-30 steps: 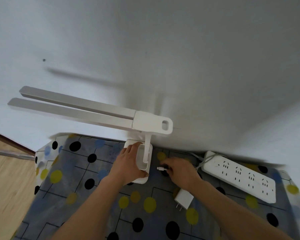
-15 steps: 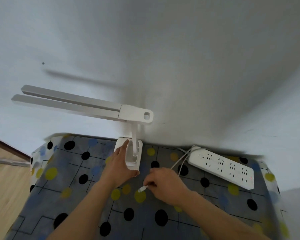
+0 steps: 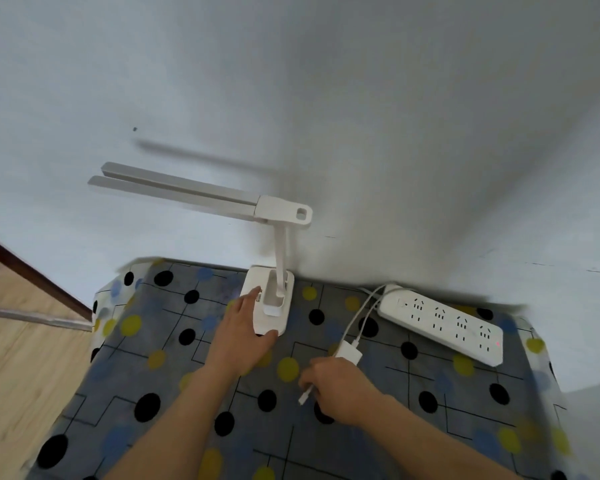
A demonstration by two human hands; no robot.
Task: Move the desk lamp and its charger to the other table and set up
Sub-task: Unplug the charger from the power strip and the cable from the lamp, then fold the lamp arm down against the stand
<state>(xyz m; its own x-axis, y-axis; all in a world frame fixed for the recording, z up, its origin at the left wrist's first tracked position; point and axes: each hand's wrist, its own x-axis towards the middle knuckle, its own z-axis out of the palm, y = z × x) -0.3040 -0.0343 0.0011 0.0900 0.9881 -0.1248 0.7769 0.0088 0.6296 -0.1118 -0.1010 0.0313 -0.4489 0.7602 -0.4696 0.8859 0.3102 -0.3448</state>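
Note:
A white desk lamp stands upright at the back of the table, its two long light bars reaching left. My left hand grips the left and front edge of the lamp base. My right hand pinches the plug end of the white charging cable, pulled away from the base. The white charger block lies just above my right hand, and its cable runs back toward the wall.
A white power strip lies at the back right of the table, which is covered by a grey cloth with black, yellow and blue dots. A white wall rises right behind. Wooden floor shows to the left.
My right hand has drawn the cable plug away from the lamp base, toward me. The left hand stays on the base. The camera has shifted, so the charger block now shows above my right hand.

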